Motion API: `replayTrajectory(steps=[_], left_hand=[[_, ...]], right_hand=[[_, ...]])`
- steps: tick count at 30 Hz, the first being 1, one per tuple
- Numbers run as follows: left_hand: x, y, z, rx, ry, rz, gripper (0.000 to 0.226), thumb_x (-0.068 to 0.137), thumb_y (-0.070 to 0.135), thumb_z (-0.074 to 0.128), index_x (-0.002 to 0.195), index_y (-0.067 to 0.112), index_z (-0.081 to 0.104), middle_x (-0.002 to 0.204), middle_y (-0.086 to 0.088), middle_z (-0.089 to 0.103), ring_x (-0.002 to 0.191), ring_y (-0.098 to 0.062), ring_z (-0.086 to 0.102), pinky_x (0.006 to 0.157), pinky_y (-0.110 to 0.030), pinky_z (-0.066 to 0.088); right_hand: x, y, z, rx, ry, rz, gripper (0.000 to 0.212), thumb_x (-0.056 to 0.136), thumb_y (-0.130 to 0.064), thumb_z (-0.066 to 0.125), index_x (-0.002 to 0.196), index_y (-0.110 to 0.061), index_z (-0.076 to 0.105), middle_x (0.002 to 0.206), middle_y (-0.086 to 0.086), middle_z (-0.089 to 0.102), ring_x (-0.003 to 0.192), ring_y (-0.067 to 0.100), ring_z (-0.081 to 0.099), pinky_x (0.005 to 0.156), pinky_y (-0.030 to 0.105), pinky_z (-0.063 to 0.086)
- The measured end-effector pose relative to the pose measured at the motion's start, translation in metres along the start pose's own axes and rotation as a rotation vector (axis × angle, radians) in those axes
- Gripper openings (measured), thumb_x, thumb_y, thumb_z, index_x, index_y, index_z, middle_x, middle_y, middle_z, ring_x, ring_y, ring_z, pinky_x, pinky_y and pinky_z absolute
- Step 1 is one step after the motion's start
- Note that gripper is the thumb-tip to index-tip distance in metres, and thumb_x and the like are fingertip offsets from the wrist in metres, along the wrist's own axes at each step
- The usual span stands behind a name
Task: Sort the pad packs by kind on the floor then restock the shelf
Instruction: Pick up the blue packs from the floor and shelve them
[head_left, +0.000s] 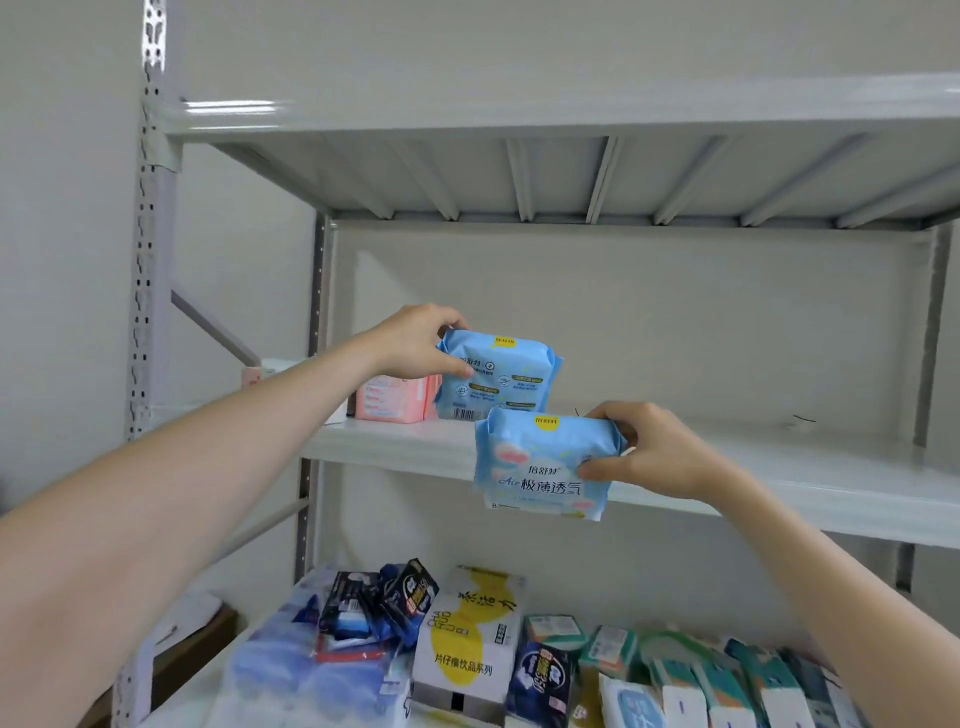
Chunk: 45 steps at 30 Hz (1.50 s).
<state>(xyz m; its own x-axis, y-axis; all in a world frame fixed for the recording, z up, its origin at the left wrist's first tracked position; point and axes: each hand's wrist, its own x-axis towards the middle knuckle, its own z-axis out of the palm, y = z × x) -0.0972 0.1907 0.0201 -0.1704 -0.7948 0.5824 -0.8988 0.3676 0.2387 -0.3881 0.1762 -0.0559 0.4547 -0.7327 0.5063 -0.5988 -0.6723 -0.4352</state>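
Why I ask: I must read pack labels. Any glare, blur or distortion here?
Head view: even light; a glare streak on the upper shelf edge; shelf lines bow from the wide angle; big print on the nearer blue pack in the right hand reads clearly; small print on the farther blue pack in the left hand is soft; goods at the bottom edge are blurred.

On nearer light-blue pack (540, 462): "倍舒特" over "Air 极薄透气"; print on yellow tag (546, 421) at top edge too small to read. On farther light-blue pack (493, 384): barcode (466, 413) at lower left, other print illegible. On white-and-yellow box (470, 639) below: "片仔癀饮品系列". On dark-blue pack (543, 675) just beside that box: "350".
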Motion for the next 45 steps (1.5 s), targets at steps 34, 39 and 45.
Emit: replayTrajectory(steps=[34,39,45], left_hand=[[0.311,-0.199,0.106,-0.142,-0.472,-0.081,0.034,0.081,0.022,0.077,0.109,0.011,0.061,0.103,-0.010,0.072,0.080,-0.017,0.071,0.073,-0.025,0.055],[0.324,-0.214,0.123,-0.092,-0.569,-0.130,0.030,0.081,0.020,0.078,0.105,0.013,0.060,0.110,-0.013,0.071,0.090,-0.024,0.070,0.082,-0.030,0.054],[0.329,-0.228,0.136,0.004,-0.634,-0.124,0.041,0.077,0.025,0.081,0.111,0.015,0.062,0.109,-0.004,0.070,0.102,-0.022,0.067,0.091,-0.030,0.051]], right_hand=[[0.293,0.140,0.030,-0.023,-0.011,0.271,0.027,0.070,-0.014,0.082,0.094,-0.011,0.068,0.090,0.014,0.070,0.076,0.020,0.062,0.072,0.039,0.053],[0.314,0.158,0.036,-0.010,-0.092,0.309,0.026,0.070,-0.015,0.082,0.092,-0.011,0.069,0.090,0.007,0.072,0.088,0.022,0.068,0.084,0.037,0.057],[0.322,0.171,0.050,0.030,-0.151,0.344,0.031,0.068,-0.021,0.083,0.094,-0.012,0.069,0.095,0.007,0.072,0.090,0.019,0.069,0.083,0.034,0.058]])
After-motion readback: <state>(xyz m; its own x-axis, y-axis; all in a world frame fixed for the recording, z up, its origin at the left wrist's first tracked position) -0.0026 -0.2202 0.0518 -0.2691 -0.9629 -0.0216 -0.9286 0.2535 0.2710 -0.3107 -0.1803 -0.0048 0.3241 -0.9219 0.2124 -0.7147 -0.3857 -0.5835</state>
